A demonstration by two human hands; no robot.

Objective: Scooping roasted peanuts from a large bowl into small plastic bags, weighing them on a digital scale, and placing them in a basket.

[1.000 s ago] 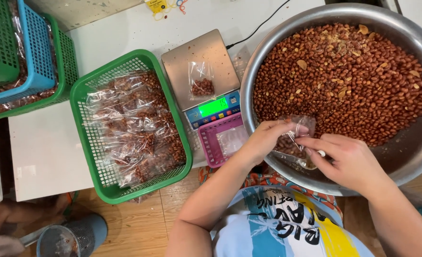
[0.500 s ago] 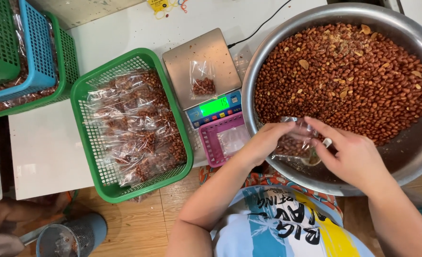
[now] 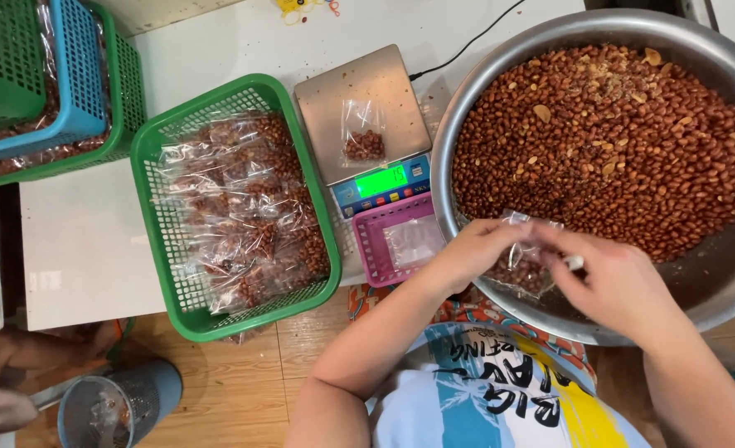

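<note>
Head view: I see my left hand [image 3: 475, 253] pinching a small clear bag [image 3: 523, 264] of peanuts at the near rim of the steel basin [image 3: 467, 124], so spills would fall back in. My right hand [image 3: 620, 286] closes on the bag's mouth and something white; I cannot tell what. Another bag [image 3: 363, 137] rests on the scale [image 3: 367, 99].

Shiny metal bowl [image 3: 720, 286], clear plastic bag [image 3: 523, 264]
</note>
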